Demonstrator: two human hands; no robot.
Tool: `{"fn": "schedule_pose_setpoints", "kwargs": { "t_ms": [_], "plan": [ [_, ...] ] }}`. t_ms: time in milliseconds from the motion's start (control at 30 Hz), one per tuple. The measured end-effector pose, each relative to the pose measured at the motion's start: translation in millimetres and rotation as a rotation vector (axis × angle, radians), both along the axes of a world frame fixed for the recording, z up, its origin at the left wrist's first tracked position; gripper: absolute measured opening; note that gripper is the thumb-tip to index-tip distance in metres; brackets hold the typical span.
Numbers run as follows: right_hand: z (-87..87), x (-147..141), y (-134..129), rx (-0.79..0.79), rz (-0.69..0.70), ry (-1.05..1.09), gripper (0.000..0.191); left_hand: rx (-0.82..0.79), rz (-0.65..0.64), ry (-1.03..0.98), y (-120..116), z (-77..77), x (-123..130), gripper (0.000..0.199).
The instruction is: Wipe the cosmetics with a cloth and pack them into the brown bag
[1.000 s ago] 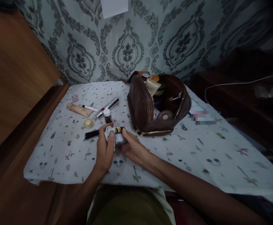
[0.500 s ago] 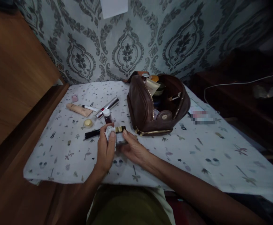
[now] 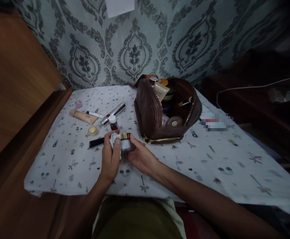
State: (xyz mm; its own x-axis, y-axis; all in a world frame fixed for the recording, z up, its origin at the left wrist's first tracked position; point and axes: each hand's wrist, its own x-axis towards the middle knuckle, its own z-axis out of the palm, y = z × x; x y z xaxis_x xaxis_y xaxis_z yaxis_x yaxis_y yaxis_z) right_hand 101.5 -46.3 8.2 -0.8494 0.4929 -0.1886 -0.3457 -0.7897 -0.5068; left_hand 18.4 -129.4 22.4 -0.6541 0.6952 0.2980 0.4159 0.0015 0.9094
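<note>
A cosmetic jar with a gold-banded lid rests in the fingers of my right hand, above the front of the table. My left hand is closed around a crumpled white wipe, pressed against the jar's left side. Just beyond my left hand stand a small dark bottle with a white cap and, lying flat, a black tube. The jar's underside is hidden by my right fingers.
A brown open toiletry bag holding tubes and jars stands behind my hands. A beige tube, a silver tube, a gold round container and a pink item lie left. A wooden cabinet borders the table.
The jar has turned a little in my hands, so more of its side shows. The wipe has stayed against it, and the things on the table have not moved.
</note>
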Motion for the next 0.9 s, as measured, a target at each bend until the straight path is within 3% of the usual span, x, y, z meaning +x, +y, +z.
{"fn": "schedule_pose_setpoints", "kwargs": {
  "t_ms": [400,633,900],
  "plan": [
    [1.2,2,-4,0.046,-0.021,0.002,0.043,0.001,-0.011,0.005,0,-2.1,1,0.033],
    [-2.8,1,5,-0.043,0.131,-0.015,0.038,0.018,-0.001,-0.036,0,-1.5,-1,0.035],
    [2.4,7,-1,0.135,0.142,0.021,0.058,0.124,-0.038,-0.057,-4,2.1,1,0.031]
  ]
}}
